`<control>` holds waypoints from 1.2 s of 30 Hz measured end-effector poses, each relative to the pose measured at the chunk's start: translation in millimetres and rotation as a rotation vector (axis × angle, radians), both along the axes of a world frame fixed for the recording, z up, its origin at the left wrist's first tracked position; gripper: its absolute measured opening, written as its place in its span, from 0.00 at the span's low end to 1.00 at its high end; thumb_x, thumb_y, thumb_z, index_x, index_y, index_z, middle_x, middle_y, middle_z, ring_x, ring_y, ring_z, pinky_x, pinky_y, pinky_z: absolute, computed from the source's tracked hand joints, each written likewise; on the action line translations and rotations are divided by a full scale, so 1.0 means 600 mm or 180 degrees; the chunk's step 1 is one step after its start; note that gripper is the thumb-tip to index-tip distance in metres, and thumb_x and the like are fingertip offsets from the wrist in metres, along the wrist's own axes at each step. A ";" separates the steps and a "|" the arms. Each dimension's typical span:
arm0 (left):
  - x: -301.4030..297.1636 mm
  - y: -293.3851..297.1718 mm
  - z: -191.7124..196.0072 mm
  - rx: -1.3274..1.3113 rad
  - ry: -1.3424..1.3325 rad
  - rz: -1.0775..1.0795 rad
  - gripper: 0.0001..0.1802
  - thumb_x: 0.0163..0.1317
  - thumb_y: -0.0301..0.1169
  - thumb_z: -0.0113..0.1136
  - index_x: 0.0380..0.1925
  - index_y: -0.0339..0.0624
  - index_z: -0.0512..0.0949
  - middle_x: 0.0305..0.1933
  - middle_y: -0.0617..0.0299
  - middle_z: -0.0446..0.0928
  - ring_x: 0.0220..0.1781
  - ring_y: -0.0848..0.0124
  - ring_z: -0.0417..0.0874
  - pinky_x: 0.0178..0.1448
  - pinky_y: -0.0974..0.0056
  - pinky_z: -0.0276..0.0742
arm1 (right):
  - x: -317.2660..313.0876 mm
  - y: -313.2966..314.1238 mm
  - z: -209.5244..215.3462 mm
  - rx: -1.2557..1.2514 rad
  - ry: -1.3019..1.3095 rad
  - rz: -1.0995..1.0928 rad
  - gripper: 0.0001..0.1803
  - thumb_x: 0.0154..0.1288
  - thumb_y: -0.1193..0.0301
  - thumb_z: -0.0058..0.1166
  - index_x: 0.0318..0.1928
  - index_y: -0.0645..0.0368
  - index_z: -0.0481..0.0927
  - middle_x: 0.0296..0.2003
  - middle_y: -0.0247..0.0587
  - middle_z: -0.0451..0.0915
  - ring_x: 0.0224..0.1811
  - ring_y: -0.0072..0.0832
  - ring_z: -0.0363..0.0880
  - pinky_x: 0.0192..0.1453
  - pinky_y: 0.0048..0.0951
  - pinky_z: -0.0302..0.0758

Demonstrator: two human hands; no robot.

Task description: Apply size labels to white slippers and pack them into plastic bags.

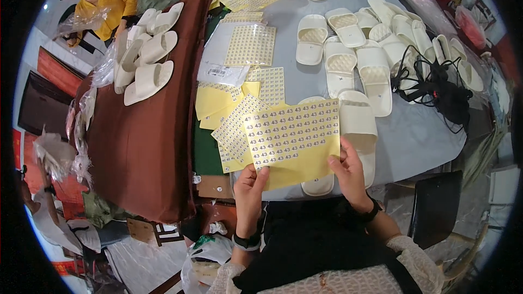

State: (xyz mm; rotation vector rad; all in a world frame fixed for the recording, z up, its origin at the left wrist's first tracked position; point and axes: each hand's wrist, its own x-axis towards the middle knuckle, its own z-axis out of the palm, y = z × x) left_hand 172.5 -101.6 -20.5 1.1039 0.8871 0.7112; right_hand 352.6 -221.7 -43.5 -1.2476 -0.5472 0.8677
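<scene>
Left hand [249, 188] and right hand [348, 171] each pinch the lower edge of a yellow sticker sheet [294, 139] over the table's [414, 136] near edge, above a white slipper [357, 125].

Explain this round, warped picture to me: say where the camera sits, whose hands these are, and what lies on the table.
There is no machine here, only a person's two bare hands. The camera is worn on that person's head and looks down; its wide lens bends straight edges and rounds the picture.

The left hand and right hand hold a yellow sticker sheet by its lower edge, each in a closed grip. More sticker sheets lie on the grey table, along with many white slippers and a tangle of black cord. More slippers rest on a brown cloth to the left. Other people sit at the far side.
</scene>
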 end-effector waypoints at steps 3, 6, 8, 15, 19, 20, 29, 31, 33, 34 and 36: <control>0.003 -0.005 0.008 0.0025 -0.0005 0.0044 0.11 0.65 0.28 0.54 0.45 0.33 0.74 0.38 0.65 0.79 0.38 0.84 0.75 0.43 0.77 0.68 | -0.010 0.007 0.007 0.0123 -0.0849 -0.0858 0.28 0.63 0.77 0.50 0.62 0.65 0.58 0.46 0.45 0.76 0.46 0.28 0.75 0.53 0.30 0.70; 0.011 -0.012 0.013 0.0156 0.0048 0.0040 0.11 0.65 0.27 0.54 0.44 0.32 0.75 0.39 0.64 0.79 0.37 0.83 0.75 0.43 0.77 0.69 | -0.007 0.001 0.049 -0.0144 -0.2990 -0.1257 0.21 0.56 0.77 0.58 0.51 0.62 0.71 0.40 0.43 0.77 0.42 0.34 0.76 0.52 0.34 0.69; 0.014 -0.021 0.018 0.0264 0.0080 -0.0035 0.11 0.65 0.27 0.54 0.44 0.32 0.75 0.39 0.63 0.79 0.37 0.81 0.76 0.43 0.77 0.70 | -0.021 0.002 0.059 0.0232 -0.3002 -0.0483 0.12 0.49 0.76 0.62 0.37 0.56 0.78 0.34 0.38 0.76 0.38 0.36 0.75 0.48 0.34 0.68; 0.021 -0.047 0.044 0.0323 0.0290 -0.0118 0.09 0.63 0.28 0.58 0.39 0.32 0.78 0.35 0.65 0.80 0.36 0.83 0.74 0.42 0.76 0.70 | -0.042 0.040 0.072 0.0300 -0.3303 -0.0339 0.10 0.48 0.70 0.64 0.34 0.51 0.79 0.31 0.28 0.75 0.35 0.29 0.74 0.40 0.31 0.66; 0.014 -0.051 0.047 0.0196 0.0015 -0.0240 0.09 0.62 0.27 0.59 0.39 0.31 0.79 0.34 0.64 0.80 0.36 0.82 0.75 0.43 0.75 0.71 | -0.044 0.039 0.074 0.0292 -0.3355 -0.0432 0.10 0.48 0.70 0.64 0.34 0.50 0.79 0.31 0.27 0.74 0.34 0.28 0.73 0.38 0.30 0.65; 0.013 -0.052 0.047 0.0195 0.0019 -0.0252 0.09 0.62 0.27 0.59 0.39 0.31 0.79 0.34 0.64 0.80 0.36 0.82 0.75 0.43 0.75 0.71 | -0.045 0.039 0.075 0.0284 -0.3352 -0.0441 0.10 0.48 0.70 0.64 0.34 0.50 0.79 0.31 0.27 0.74 0.34 0.28 0.73 0.38 0.30 0.65; 0.014 -0.058 0.054 0.0156 -0.0013 -0.0308 0.10 0.62 0.26 0.58 0.38 0.29 0.79 0.38 0.60 0.80 0.37 0.78 0.75 0.45 0.73 0.70 | -0.052 0.033 0.077 0.0310 -0.3353 -0.0481 0.10 0.49 0.71 0.63 0.33 0.50 0.77 0.31 0.28 0.74 0.33 0.29 0.73 0.38 0.31 0.64; 0.013 -0.055 0.051 -0.0015 -0.0057 -0.0341 0.12 0.60 0.27 0.60 0.42 0.31 0.80 0.39 0.59 0.81 0.40 0.78 0.76 0.48 0.72 0.71 | -0.051 0.032 0.078 0.0286 -0.3339 -0.0423 0.09 0.50 0.71 0.62 0.32 0.51 0.76 0.31 0.29 0.74 0.33 0.30 0.73 0.38 0.33 0.64; 0.016 -0.057 0.039 -0.0187 -0.0269 -0.0327 0.13 0.61 0.27 0.60 0.42 0.30 0.79 0.40 0.59 0.81 0.41 0.77 0.76 0.49 0.72 0.71 | -0.050 0.028 0.076 0.0337 -0.3355 -0.0498 0.09 0.49 0.72 0.62 0.32 0.52 0.75 0.31 0.30 0.74 0.33 0.31 0.73 0.38 0.33 0.64; 0.018 -0.057 0.035 -0.0352 -0.0482 -0.0299 0.13 0.61 0.27 0.59 0.43 0.30 0.79 0.41 0.59 0.80 0.41 0.77 0.76 0.50 0.71 0.70 | -0.050 0.028 0.075 0.0401 -0.3370 -0.0563 0.10 0.49 0.72 0.63 0.31 0.52 0.75 0.31 0.31 0.74 0.33 0.31 0.73 0.39 0.33 0.65; 0.022 -0.054 0.034 -0.0316 -0.0461 -0.0166 0.13 0.62 0.28 0.58 0.43 0.30 0.78 0.41 0.59 0.80 0.42 0.77 0.76 0.50 0.71 0.70 | -0.047 0.017 0.077 0.0451 -0.3303 -0.0525 0.10 0.48 0.73 0.63 0.31 0.53 0.75 0.31 0.32 0.74 0.34 0.32 0.73 0.39 0.33 0.65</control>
